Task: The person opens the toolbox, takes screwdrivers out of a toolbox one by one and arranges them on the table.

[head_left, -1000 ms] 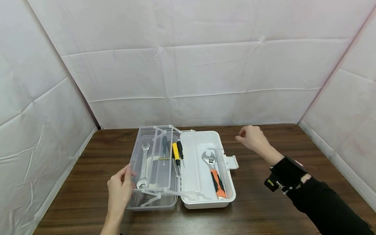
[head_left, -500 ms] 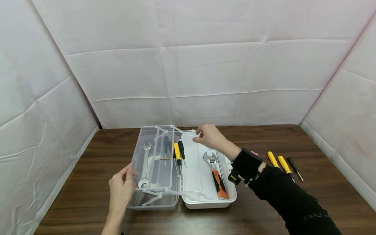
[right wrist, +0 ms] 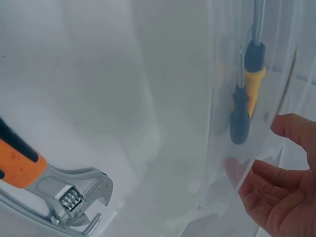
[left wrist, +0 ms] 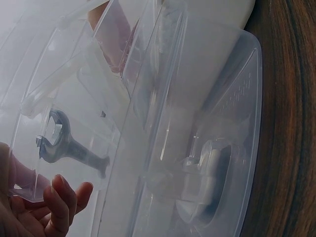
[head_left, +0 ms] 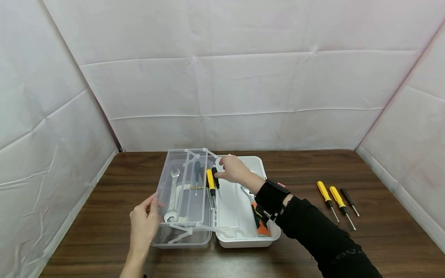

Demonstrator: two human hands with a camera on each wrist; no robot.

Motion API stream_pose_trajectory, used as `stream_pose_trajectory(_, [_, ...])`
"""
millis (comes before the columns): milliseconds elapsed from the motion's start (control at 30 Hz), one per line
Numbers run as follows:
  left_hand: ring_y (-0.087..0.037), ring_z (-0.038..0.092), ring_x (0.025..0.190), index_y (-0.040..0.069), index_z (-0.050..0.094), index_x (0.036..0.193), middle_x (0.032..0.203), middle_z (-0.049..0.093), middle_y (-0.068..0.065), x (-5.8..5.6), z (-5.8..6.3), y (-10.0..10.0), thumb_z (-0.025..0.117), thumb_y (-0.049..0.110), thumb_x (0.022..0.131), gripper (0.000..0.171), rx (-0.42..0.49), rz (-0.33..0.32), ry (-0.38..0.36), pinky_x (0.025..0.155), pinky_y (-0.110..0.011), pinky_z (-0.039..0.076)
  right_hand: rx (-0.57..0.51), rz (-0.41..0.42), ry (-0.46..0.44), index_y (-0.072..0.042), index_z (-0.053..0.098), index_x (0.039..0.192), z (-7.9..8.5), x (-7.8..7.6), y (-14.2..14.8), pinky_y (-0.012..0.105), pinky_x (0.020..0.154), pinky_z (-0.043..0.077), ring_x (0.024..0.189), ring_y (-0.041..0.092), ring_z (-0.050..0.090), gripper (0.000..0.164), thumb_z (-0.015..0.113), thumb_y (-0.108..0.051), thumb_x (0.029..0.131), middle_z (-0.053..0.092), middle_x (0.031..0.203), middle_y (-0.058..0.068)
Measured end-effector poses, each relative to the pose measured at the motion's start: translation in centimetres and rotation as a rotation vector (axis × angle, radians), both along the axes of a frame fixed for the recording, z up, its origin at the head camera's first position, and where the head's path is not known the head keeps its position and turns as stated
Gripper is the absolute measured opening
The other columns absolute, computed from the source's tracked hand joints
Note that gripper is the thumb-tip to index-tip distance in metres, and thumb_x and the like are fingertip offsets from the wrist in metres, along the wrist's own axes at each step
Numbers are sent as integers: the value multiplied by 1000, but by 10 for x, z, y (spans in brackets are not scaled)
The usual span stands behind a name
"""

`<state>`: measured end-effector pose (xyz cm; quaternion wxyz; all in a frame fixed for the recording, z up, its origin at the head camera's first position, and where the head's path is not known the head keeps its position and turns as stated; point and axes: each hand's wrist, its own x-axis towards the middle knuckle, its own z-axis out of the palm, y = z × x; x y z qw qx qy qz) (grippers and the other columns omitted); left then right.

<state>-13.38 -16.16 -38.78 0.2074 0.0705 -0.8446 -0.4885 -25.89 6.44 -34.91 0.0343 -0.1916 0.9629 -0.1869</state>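
Observation:
My left hand [head_left: 144, 224] pinches the outer left edge of a clear plastic tray [head_left: 185, 224] on the opened toolbox. Inside that tray lie an open-end wrench [head_left: 172, 193], a gold hex key [head_left: 196, 188] and several screwdrivers, one with a yellow handle [head_left: 210, 179]. Over the white toolbox base [head_left: 243, 242] reaches my right hand [head_left: 234, 170], thumb and fingers apart at the tray's right edge, close to a black screwdriver [head_left: 215, 173]. An orange-handled adjustable wrench [right wrist: 74, 192] rests in the base, beside a silver hex key [right wrist: 94, 224]; my right wrist partly covers the wrench in the head view.
On the dark wood table [head_left: 299, 251], right of the toolbox, lie two yellow-handled screwdrivers, one of them outermost left [head_left: 324, 191], and a small black screwdriver [head_left: 347, 197]. The clear lid [left wrist: 254, 98] lies beneath the tray. White cloth walls [head_left: 243, 85] enclose the table.
My right hand has moved left from beside the toolbox to the tray's right edge. The screwdrivers on the table have come out from behind my arm. My left hand keeps its place.

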Motion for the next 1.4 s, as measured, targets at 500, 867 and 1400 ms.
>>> stream_pose_trajectory(500, [-7,46,40,-7,60,105,62,60,-9,0,-1,-1,42,5,90,27,0,6,1,36,-22,34,108,-39,19,-6,50,67,-6,1,-15,21,43,30,45,12,39,24,64,-20,80,40,55,0])
stream_pose_trajectory(867, [-5,44,39,-7,60,106,58,57,-7,0,-2,-2,42,4,90,26,-13,8,23,35,-21,33,30,-47,-27,-10,38,55,-7,4,-16,20,40,26,39,10,32,35,64,-12,79,29,45,-3])
stream_pose_trajectory(1400, [-4,44,38,-7,61,105,59,58,-8,-1,-3,-3,43,4,90,26,-2,12,24,35,-21,33,-119,-108,-58,-9,48,52,4,6,-5,19,40,31,37,7,40,31,68,-14,76,37,43,-5])
